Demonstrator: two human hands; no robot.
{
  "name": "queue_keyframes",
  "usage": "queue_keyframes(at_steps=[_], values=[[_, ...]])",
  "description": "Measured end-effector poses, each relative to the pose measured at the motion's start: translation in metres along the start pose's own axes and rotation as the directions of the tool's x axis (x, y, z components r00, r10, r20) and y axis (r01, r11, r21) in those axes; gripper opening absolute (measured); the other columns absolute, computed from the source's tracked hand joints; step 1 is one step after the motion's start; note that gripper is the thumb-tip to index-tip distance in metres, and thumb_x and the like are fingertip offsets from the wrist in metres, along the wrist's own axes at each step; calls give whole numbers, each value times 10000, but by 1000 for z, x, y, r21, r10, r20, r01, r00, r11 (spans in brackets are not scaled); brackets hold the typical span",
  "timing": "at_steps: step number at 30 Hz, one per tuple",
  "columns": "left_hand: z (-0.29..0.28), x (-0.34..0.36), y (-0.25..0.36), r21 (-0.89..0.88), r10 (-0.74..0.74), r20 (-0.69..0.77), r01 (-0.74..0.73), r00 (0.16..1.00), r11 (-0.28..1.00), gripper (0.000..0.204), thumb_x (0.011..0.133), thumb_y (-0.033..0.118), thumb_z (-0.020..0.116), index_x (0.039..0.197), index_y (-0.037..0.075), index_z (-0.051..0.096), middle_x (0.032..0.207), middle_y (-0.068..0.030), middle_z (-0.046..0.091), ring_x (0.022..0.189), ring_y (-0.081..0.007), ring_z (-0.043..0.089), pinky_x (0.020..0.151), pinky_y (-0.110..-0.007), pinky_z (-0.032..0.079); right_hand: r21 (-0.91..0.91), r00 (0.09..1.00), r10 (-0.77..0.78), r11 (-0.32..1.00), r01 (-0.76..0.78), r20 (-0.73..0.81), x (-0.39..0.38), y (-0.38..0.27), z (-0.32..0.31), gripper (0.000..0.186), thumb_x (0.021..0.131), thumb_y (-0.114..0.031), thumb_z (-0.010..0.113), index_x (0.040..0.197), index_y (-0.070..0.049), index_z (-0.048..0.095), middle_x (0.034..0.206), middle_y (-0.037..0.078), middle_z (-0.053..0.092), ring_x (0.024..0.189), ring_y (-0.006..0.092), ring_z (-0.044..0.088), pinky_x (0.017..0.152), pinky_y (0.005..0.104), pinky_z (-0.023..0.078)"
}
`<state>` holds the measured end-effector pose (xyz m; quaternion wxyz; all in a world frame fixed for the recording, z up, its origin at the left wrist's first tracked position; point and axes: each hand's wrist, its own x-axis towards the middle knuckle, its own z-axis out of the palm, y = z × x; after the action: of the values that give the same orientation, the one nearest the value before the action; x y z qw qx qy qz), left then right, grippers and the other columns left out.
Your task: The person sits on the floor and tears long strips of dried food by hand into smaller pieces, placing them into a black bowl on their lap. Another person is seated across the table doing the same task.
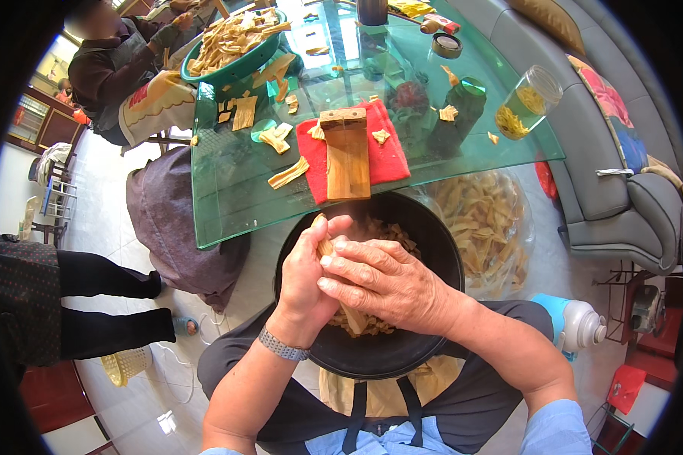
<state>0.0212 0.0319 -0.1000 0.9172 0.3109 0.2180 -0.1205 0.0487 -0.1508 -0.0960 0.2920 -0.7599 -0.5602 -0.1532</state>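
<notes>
Because both hands close on it at once, the pale tan strip (328, 246) of some dried, woody stuff sits upright between them, directly over the black bowl (432, 250) in the person's lap, so that whatever comes off it would likely drop into the heap of small tan pieces (391, 231) already inside. The left hand (305, 277) is clenched round the strip from the side, a metal watch band (283, 345) showing at the wrist, while the right hand (383, 280) lies across it with fingers curled over the strip's lower part; a further bit of the strip seems to poke out beneath that hand. Just beyond the bowl, on the near edge of the green glass table (228, 205), a wooden block (347, 152) rests on a red cloth (391, 159), probably to keep it from sliding on the glass. Loose strips lie scattered over the tabletop, and a clear bag (493, 220) full of them stands just right of the bowl, within easy reach. Farther off, a teal basin (239, 64) heaped with strips sits before another person (118, 68), and a glass jar (530, 102) lies tilted at the table's right edge.
</notes>
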Motion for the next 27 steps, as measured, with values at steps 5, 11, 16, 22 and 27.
queue_keyframes(at_steps=[5,11,16,22,27], values=[[-2,0,-5,8,-90,-1,90,996,996,376,1103,333,470,1191,2,626,1090,-101,677,1011,-191,682,908,-329,577,39,1000,-16,999,16,-11,-1,7,-4,272,854,-158,645,1106,-87,717,1311,48,655,1338,244,560,1162,444,393],[-18,-2,-15,68,-40,67,35,997,997,264,1096,225,511,1234,26,614,1125,-59,674,1023,-152,674,893,-300,576,82,1000,-28,996,28,-5,1,8,-4,206,829,-147,663,1022,-98,716,1059,28,693,1144,205,650,1115,432,437],[-2,-10,-13,243,-163,71,142,984,960,285,1061,175,586,1299,19,591,1115,-45,682,953,-117,685,849,-265,580,197,998,-52,979,58,-37,-1,-3,-1,174,776,-146,686,947,-116,685,896,3,639,988,198,653,1056,419,472],[-1,-16,-18,238,-157,347,75,925,968,390,1030,179,656,1367,13,549,1194,-60,661,1117,-163,673,927,-312,591,557,939,328,801,-220,-101,2,3,-10,190,903,-178,768,1073,-104,729,926,49,685,860,263,636,847,407,496],[6,-17,-22,685,-271,179,78,946,725,224,1048,194,591,1166,19,663,1042,-44,697,934,-134,695,839,-286,581,575,848,529,690,-440,14,2,4,-9,145,965,-177,706,1036,-52,725,872,96,673,837,308,635,778,415,499]])
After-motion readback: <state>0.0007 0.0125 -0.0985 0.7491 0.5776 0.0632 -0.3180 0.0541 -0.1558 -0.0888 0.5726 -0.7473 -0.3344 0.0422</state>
